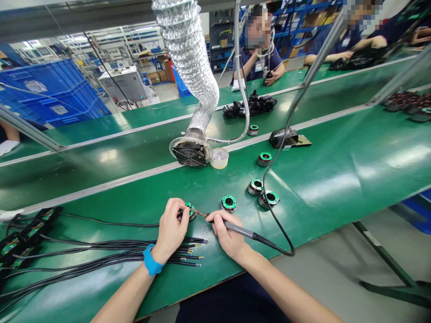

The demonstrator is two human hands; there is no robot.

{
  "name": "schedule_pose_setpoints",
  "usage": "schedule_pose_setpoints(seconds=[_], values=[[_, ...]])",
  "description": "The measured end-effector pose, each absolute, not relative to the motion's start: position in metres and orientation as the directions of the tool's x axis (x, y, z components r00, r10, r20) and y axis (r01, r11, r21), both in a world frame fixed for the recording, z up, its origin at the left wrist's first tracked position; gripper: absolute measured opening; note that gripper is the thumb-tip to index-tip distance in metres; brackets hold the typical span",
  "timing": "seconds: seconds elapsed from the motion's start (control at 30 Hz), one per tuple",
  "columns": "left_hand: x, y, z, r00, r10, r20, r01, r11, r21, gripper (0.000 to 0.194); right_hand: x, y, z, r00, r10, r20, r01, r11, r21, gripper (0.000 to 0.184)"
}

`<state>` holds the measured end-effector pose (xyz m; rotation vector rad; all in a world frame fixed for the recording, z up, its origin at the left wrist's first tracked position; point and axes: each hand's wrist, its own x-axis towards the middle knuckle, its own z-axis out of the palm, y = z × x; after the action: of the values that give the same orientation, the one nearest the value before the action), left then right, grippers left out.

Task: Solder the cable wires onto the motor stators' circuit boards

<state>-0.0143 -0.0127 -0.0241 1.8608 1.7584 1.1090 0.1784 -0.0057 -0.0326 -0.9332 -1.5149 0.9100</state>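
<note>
My right hand (pixel 229 231) is wrapped round a grey soldering iron (pixel 240 229), its tip pointing left onto a ring-shaped motor stator with a green circuit board (pixel 192 211). At that stator's left side, my left hand (pixel 174 226) has its thumb and fingers pinched together. A black cable (pixel 128 223) runs in from the left and disappears behind this hand; its end is hidden by the fingers. A blue band (pixel 152 260) circles my left wrist. Just right of the iron's tip stands another stator (pixel 229 203). Below my left hand lies a bundle of black cables (pixel 134 251) with bared coloured ends.
A fan on a foil duct (pixel 190 153) hangs behind my hands, beside a round tub (pixel 219 158). More stators (pixel 268 199) and a dark metal holder (pixel 284 138) stand to the right. The iron's cord (pixel 286 130) loops overhead. Co-workers (pixel 259 54) sit across the green bench.
</note>
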Motion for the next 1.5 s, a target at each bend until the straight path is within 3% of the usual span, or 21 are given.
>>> schedule_pose_setpoints(seconds=[0.13,0.33,0.63,1.07,1.5], values=[[-0.0127,-0.0128,-0.0223,-0.086,0.948,0.308,0.683,-0.169,0.711,0.018,0.1743,-0.0053,-0.0344,-0.085,0.969,0.231,-0.123,0.220,-0.968,0.043],[-0.0125,-0.0126,-0.0230,-0.087,0.940,0.330,0.689,-0.182,0.701,0.014,0.1725,-0.0066,-0.0335,-0.005,0.992,0.128,-0.222,0.124,-0.967,0.050],[-0.0137,-0.0125,-0.0231,-0.075,0.940,0.332,0.714,-0.182,0.676,0.016,0.1759,-0.0082,-0.0314,0.073,0.984,0.163,-0.227,0.175,-0.958,0.049],[-0.0120,-0.0116,-0.0233,-0.127,0.948,0.292,0.636,-0.148,0.758,0.018,0.1748,-0.0070,-0.0370,-0.070,0.977,0.202,-0.206,0.184,-0.961,0.042],[-0.0123,-0.0125,-0.0252,-0.099,0.938,0.332,0.688,-0.177,0.704,0.016,0.1765,-0.0090,-0.0316,0.034,0.982,0.186,-0.238,0.189,-0.953,0.046]])
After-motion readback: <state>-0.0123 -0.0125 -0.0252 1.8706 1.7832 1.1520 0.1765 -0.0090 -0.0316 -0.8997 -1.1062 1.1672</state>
